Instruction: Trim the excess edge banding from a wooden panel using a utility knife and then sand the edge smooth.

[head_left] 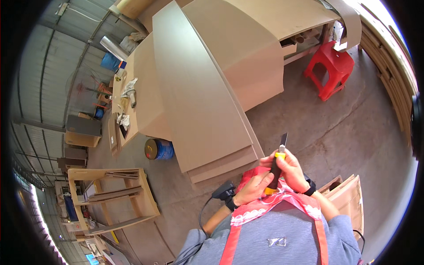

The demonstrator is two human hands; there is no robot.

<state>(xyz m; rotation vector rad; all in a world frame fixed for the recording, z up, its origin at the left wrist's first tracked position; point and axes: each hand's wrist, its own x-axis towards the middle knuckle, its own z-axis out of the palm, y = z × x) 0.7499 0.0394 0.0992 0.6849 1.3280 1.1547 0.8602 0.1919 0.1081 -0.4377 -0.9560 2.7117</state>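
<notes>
A utility knife point(275, 173) with a black and yellow handle stands upright in front of my chest, its blade out and pointing away from me. My left hand point(253, 189) is closed around the lower part of the handle, near its yellow end. My right hand point(290, 171) grips the upper part, by the yellow collar below the blade. Just beyond my hands lie large grey-brown sheets point(201, 104), stacked with their near ends slightly offset. A red apron point(304, 201) hangs over my front, under both hands.
A red plastic stool point(330, 70) stands at the right, near tall stacked boards point(391, 66). Left of the sheets are a blue drum point(164, 149) and a wooden frame rack point(150, 194). Wooden panels point(346, 198) lean close by my right arm. A cable point(201, 216) runs along my left arm.
</notes>
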